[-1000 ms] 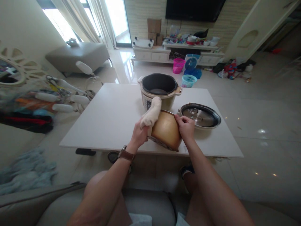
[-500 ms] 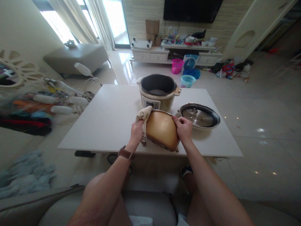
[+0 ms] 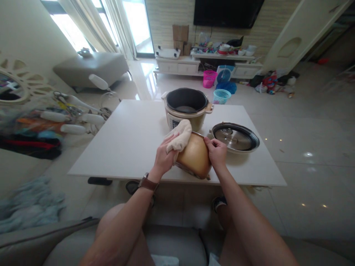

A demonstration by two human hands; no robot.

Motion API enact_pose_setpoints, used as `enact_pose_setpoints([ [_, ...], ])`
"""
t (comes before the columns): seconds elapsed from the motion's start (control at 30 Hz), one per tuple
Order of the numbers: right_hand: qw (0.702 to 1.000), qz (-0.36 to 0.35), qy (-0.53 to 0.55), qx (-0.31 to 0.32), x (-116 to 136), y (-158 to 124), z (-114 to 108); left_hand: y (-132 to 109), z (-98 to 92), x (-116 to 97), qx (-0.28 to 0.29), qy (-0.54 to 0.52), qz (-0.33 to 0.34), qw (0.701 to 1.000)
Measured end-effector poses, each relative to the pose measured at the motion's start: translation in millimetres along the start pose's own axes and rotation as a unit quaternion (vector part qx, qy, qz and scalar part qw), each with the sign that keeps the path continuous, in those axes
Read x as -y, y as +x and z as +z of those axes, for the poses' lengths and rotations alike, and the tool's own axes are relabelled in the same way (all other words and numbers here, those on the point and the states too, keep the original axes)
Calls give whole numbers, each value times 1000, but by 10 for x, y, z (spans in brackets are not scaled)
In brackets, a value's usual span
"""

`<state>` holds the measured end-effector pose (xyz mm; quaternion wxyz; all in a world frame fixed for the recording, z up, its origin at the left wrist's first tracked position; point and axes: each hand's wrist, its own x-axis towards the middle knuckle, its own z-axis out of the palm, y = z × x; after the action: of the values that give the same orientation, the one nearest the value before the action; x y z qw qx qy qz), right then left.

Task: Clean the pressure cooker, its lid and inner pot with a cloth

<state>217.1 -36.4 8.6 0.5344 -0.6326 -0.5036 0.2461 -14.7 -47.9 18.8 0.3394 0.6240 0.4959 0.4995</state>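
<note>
A gold-coloured inner pot (image 3: 195, 157) is held tilted on its side above the front of the white table. My right hand (image 3: 217, 151) grips its right rim, thumb on the edge. My left hand (image 3: 165, 155) is closed on a beige cloth (image 3: 181, 136), which lies against the pot's upper left side. Behind the pot stands the cream cooker body (image 3: 198, 120), its top uncovered and its dark inside showing; the cloth hides part of its control panel. To the right, a round lid (image 3: 235, 137) rests with its metal inner face up.
The white table (image 3: 119, 147) carries the cooker and lid. At its left are white-padded arms of a stand (image 3: 91, 118). A turquoise basket (image 3: 222, 95) and a pink basket (image 3: 210, 78) stand on the floor beyond. A sofa (image 3: 177, 240) is under me.
My left hand has moved the cloth up and to the right, from the pot's left edge onto its upper side. My right hand keeps its hold on the rim.
</note>
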Motion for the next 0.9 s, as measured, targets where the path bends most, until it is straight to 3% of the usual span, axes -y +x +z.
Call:
enact_pose_setpoints([
  [0.1, 1000, -2, 1, 0, 14, -12, 2, 9, -47, 1, 80, 48, 123, 988],
  [0.37, 1000, -2, -18, -10, 16, -33, 34, 82, -39, 52, 54, 37, 64, 996],
  [0.47, 1000, -3, -18, -7, 8, -31, 34, 89, -25, 48, 28, -5, 3, 1000],
  [0.57, 1000, -4, -12, -4, 2, -30, 26, 98, 0, 84, -26, -52, -106, 993],
  [0.77, 1000, -8, 3, 8, -3, -25, 3, 130, 42, 216, -121, -163, -260, 944],
  [0.9, 1000, -11, 0, 9, -11, -2, -7, 132, 59, 246, -132, -169, -291, 932],
])
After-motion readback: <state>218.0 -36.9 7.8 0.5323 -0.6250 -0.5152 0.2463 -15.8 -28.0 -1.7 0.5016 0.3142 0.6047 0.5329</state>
